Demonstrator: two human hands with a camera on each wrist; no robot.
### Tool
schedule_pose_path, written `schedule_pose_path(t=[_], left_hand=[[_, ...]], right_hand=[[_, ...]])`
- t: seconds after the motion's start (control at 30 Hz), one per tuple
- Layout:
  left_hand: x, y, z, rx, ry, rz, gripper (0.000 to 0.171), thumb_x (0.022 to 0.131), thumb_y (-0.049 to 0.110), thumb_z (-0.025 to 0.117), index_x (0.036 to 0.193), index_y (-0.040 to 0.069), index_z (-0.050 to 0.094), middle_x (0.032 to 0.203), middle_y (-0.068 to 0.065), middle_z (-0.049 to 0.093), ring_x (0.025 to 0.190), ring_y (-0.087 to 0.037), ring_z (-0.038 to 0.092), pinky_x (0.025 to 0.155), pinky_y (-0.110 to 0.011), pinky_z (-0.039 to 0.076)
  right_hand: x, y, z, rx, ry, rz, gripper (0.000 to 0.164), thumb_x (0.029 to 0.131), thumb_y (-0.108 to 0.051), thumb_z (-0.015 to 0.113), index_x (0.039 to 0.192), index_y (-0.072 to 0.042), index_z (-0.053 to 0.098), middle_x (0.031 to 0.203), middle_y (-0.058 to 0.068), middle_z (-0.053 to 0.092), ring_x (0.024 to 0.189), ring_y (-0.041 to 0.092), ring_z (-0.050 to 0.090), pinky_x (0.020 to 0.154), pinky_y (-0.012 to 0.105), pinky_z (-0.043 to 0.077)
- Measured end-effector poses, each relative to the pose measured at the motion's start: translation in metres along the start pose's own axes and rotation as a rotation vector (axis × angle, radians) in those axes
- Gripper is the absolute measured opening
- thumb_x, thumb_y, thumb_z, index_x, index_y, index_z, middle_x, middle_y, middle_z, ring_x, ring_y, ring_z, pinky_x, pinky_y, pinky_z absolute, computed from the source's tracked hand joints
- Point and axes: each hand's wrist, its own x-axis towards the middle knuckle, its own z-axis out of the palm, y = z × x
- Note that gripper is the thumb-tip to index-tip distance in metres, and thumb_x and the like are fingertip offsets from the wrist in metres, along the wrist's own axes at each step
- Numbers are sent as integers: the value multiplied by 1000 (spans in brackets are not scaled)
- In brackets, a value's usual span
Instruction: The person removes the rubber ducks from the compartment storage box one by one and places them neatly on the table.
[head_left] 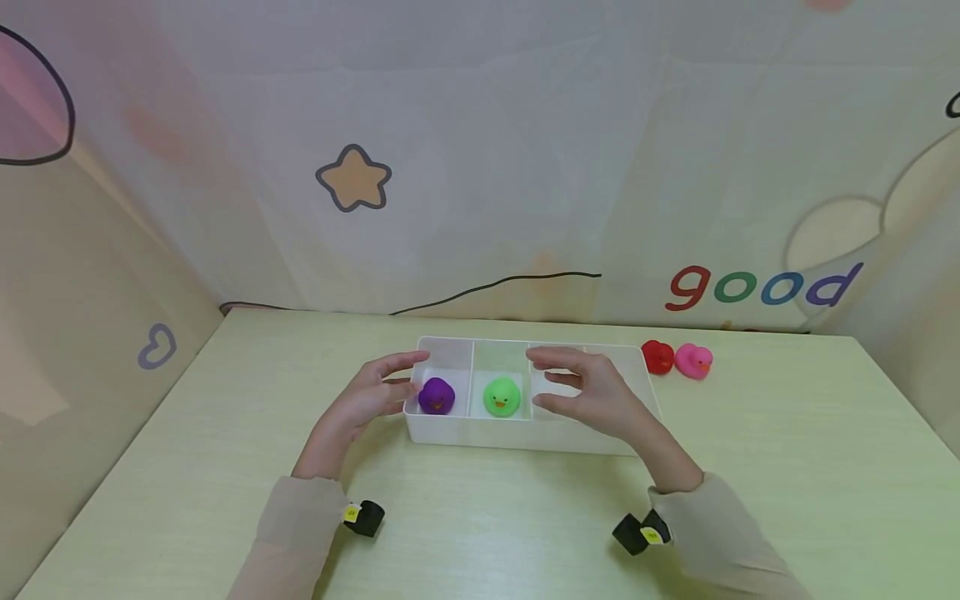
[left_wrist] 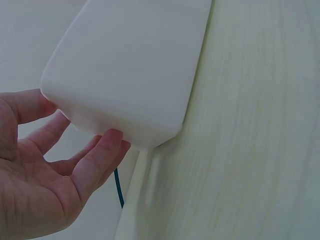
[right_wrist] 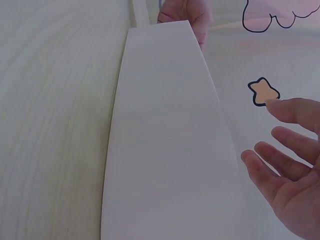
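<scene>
A long white divided box (head_left: 517, 433) lies across the table, its open top showing several compartments. In its leftmost compartment sits a purple rubber duck (head_left: 437, 397), and a green rubber duck (head_left: 502, 397) is in the one beside it. My left hand (head_left: 367, 392) rests against the box's left end. In the left wrist view its thumb is near the upper corner and its fingertips (left_wrist: 111, 136) touch the end wall. Over the right half of the box my right hand (head_left: 592, 396) hovers, fingers spread and apart from the thumb, holding nothing.
Behind the box's right end, a red rubber duck (head_left: 658, 357) and a pink rubber duck (head_left: 693, 361) stand side by side. A printed cloth backdrop (head_left: 480, 183) rises behind the pale wooden table (head_left: 487, 525) and along its sides.
</scene>
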Motion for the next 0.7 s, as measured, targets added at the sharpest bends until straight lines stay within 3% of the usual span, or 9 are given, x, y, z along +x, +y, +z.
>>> schedule_pose_path(t=[0.37,0.5,0.7], left_hand=[[0,0,1,3,-3,8,47,88,5,53,134,10,45,141,-13,35,121,-35,43,93,-52,40],[-1,0,1,4,-6,14,48,88,4,53,134,9,44,141,-13,35,121,-35,43,92,-52,40],[0,0,1,4,0,12,47,88,4,53,134,9,45,141,-13,35,121,-35,42,92,-50,41]], right_hand=[[17,0,29,59,-80,-13,47,75,6,68,119,13,52,122,26,53,111,40,50,90,43,44],[24,0,34,-1,-96,10,46,76,3,67,118,12,53,123,23,54,114,37,50,90,39,45],[33,-4,39,-181,-156,29,43,77,0,64,118,10,55,122,21,55,112,36,51,88,38,47]])
